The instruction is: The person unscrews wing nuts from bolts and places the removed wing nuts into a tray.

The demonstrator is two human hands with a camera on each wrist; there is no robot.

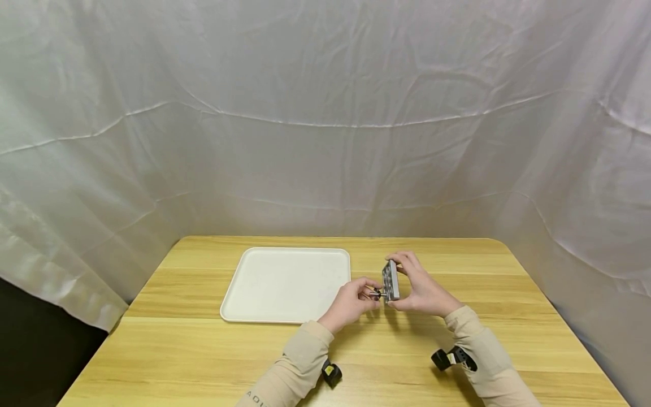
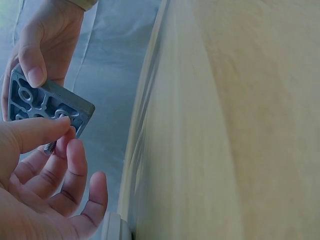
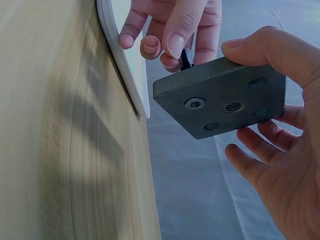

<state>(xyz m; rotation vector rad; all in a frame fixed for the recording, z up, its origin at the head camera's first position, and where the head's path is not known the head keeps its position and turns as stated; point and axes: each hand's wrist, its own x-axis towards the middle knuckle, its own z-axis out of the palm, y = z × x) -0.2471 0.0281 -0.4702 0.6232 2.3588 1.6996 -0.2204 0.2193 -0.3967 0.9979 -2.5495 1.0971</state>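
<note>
My right hand grips a square grey metal plate by opposite edges and holds it tilted above the table. The right wrist view shows its flat face with several round holes, one of them threaded, and a hex-socket screw head seated in one corner hole. In the left wrist view its ribbed, hollowed face shows. From that side sticks a threaded screw shank. My left hand pinches this shank between thumb and fingers, beside a small dark part partly hidden by the fingertips.
A white rectangular tray lies on the wooden table, left of the plate and partly behind my left hand. Pale curtains hang along the back and sides. A black wrist camera is strapped to my left sleeve.
</note>
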